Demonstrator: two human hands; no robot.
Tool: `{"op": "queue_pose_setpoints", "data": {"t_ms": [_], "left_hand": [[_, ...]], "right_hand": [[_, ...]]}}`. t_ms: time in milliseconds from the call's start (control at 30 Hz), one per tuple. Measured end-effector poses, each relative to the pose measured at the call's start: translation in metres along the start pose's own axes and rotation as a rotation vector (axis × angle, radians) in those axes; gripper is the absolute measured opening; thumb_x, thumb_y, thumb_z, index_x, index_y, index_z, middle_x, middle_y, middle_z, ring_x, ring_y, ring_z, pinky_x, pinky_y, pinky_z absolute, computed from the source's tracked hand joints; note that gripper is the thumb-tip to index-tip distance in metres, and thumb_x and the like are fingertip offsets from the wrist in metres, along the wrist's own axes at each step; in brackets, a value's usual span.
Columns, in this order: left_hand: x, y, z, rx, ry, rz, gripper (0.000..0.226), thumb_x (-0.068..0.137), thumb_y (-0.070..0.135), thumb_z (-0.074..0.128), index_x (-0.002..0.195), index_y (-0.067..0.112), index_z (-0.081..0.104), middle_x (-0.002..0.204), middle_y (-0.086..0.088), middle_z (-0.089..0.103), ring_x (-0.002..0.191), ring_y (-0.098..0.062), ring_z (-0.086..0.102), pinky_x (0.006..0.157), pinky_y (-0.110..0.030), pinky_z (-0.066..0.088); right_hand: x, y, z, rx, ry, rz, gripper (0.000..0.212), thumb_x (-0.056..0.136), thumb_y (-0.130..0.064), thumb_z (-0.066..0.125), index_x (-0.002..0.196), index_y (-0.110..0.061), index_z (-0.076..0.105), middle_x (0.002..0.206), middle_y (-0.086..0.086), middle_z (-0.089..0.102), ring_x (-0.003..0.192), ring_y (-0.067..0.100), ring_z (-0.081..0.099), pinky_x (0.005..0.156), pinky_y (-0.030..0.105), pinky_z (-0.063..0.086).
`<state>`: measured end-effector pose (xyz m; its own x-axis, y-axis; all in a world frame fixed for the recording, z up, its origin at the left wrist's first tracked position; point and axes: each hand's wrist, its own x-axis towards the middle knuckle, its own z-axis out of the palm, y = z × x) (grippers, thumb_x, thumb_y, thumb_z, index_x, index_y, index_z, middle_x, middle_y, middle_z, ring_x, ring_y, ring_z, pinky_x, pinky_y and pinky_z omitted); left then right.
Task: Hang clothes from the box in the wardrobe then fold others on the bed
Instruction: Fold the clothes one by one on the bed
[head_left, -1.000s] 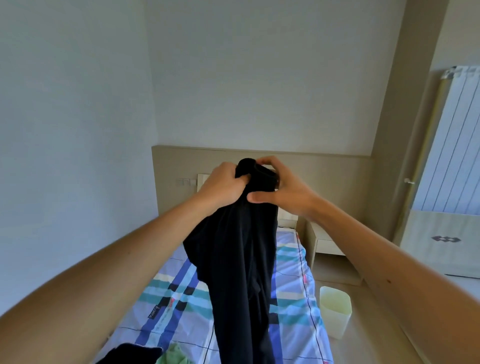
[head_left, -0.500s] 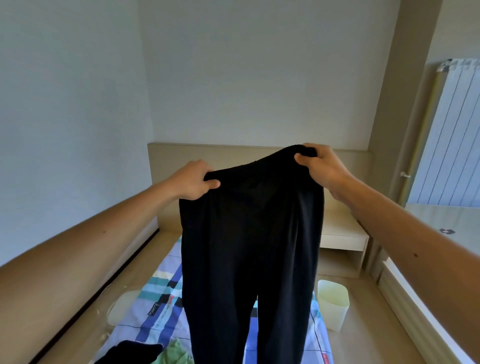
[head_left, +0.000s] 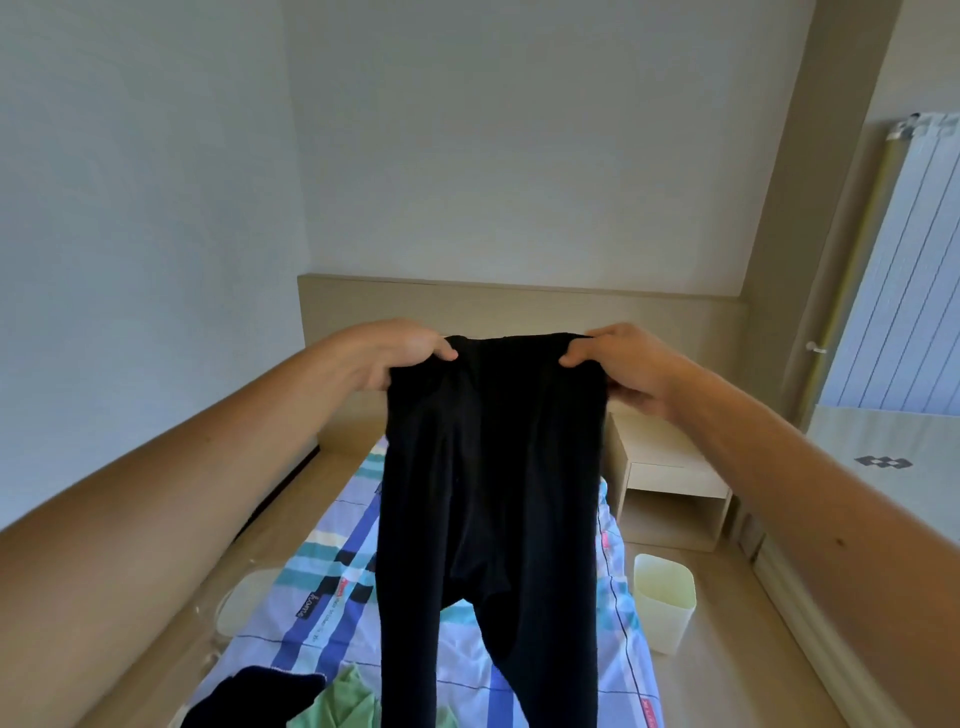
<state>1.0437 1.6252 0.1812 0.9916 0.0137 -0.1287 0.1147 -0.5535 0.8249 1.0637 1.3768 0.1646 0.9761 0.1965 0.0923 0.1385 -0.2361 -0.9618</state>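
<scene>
A pair of black trousers (head_left: 493, 467) hangs spread out in front of me, held up by the waistband above the bed (head_left: 332, 587) with its blue, teal and white checked sheet. My left hand (head_left: 400, 353) grips the waistband's left corner. My right hand (head_left: 618, 364) grips the right corner. Both legs hang straight down and run out of the bottom of the frame. A dark garment (head_left: 254, 696) and a green garment (head_left: 343, 701) lie on the sheet at the lower left.
A beige headboard (head_left: 519, 306) runs along the far wall. A white bedside cabinet (head_left: 670, 467) stands right of the bed, with a pale yellow bin (head_left: 665, 597) on the floor before it. A white radiator (head_left: 904, 270) is at the far right.
The bunched trousers were pulled open as my hands moved apart along the waistband. Since half a second ago both hands have come slightly closer together and the trousers hang flatter.
</scene>
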Motion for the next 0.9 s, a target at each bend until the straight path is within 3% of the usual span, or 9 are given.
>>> {"op": "queue_pose_setpoints", "data": {"t_ms": [100,200,333,433,533,600,667,733,900], "left_hand": [[-0.01,0.017,0.014,-0.081,-0.035,0.093,0.026,0.104,0.031,0.05,0.102,0.01,0.066,0.105,-0.003,0.072,0.085,-0.012,0.068,0.077,-0.024,0.055],[-0.019,0.027,0.017,0.005,-0.138,0.259,0.049,0.098,0.056,0.05,0.112,0.015,0.072,0.107,0.0,0.077,0.098,-0.012,0.073,0.083,-0.023,0.056],[-0.016,0.014,0.002,0.095,-0.128,0.465,0.023,0.091,0.013,0.071,0.113,0.007,0.069,0.109,-0.011,0.074,0.102,-0.022,0.071,0.095,-0.033,0.053],[-0.018,0.007,-0.003,0.162,-0.122,0.517,0.038,0.082,-0.012,0.055,0.111,0.007,0.069,0.102,-0.011,0.071,0.094,-0.02,0.068,0.09,-0.038,0.053],[-0.023,0.003,0.0,0.231,-0.184,0.536,0.045,0.081,-0.017,0.049,0.106,0.014,0.071,0.093,-0.006,0.071,0.087,-0.018,0.068,0.077,-0.028,0.054],[-0.022,-0.004,0.001,0.273,-0.211,0.527,0.046,0.082,-0.016,0.05,0.107,0.016,0.071,0.093,-0.006,0.072,0.086,-0.018,0.069,0.076,-0.026,0.056],[-0.018,-0.014,0.0,0.333,-0.195,0.518,0.041,0.085,-0.011,0.054,0.111,0.016,0.071,0.099,-0.007,0.075,0.092,-0.021,0.072,0.085,-0.034,0.058],[-0.012,-0.026,0.0,0.382,-0.163,0.518,0.031,0.087,-0.004,0.059,0.109,0.014,0.071,0.097,-0.003,0.075,0.092,-0.02,0.072,0.087,-0.039,0.057],[0.023,-0.054,0.009,0.498,-0.212,0.495,0.023,0.091,0.005,0.064,0.108,0.02,0.069,0.095,0.007,0.074,0.088,-0.008,0.071,0.078,-0.022,0.056]], "right_hand": [[-0.012,-0.013,0.035,0.099,-0.146,-0.091,0.006,0.092,-0.002,0.061,0.095,-0.001,0.066,0.089,0.011,0.071,0.083,0.019,0.072,0.072,0.029,0.06],[-0.02,-0.022,0.051,0.218,-0.248,-0.149,0.019,0.096,-0.004,0.05,0.102,0.0,0.067,0.094,0.012,0.068,0.083,0.022,0.071,0.086,0.036,0.06],[-0.02,-0.023,0.046,0.218,-0.265,-0.264,0.037,0.091,0.006,0.041,0.118,0.003,0.066,0.108,0.016,0.072,0.103,0.027,0.071,0.094,0.039,0.056],[-0.012,-0.017,0.039,-0.209,0.048,-0.592,0.047,0.08,0.0,0.065,0.125,-0.013,0.063,0.113,0.006,0.063,0.103,0.014,0.062,0.09,0.029,0.052],[-0.001,-0.005,0.036,-0.413,-0.139,-0.531,0.086,0.07,-0.016,0.085,0.142,-0.032,0.042,0.134,-0.001,0.051,0.121,0.008,0.052,0.092,0.015,0.042],[0.005,0.004,0.036,-0.403,-0.292,-0.377,0.064,0.069,-0.014,0.087,0.126,-0.024,0.059,0.113,-0.004,0.067,0.101,0.007,0.065,0.084,0.02,0.049],[0.005,0.01,0.037,-0.439,-0.286,-0.346,0.031,0.071,-0.01,0.085,0.096,-0.016,0.068,0.082,-0.003,0.069,0.076,0.01,0.066,0.073,0.028,0.049],[0.006,0.016,0.036,-0.452,-0.268,-0.348,0.023,0.072,-0.011,0.084,0.088,-0.01,0.067,0.075,0.005,0.065,0.071,0.016,0.062,0.069,0.032,0.048],[0.026,0.035,0.04,-0.593,-0.403,-0.221,0.021,0.073,-0.019,0.085,0.079,-0.018,0.064,0.075,0.001,0.064,0.07,0.015,0.061,0.066,0.027,0.047]]}}
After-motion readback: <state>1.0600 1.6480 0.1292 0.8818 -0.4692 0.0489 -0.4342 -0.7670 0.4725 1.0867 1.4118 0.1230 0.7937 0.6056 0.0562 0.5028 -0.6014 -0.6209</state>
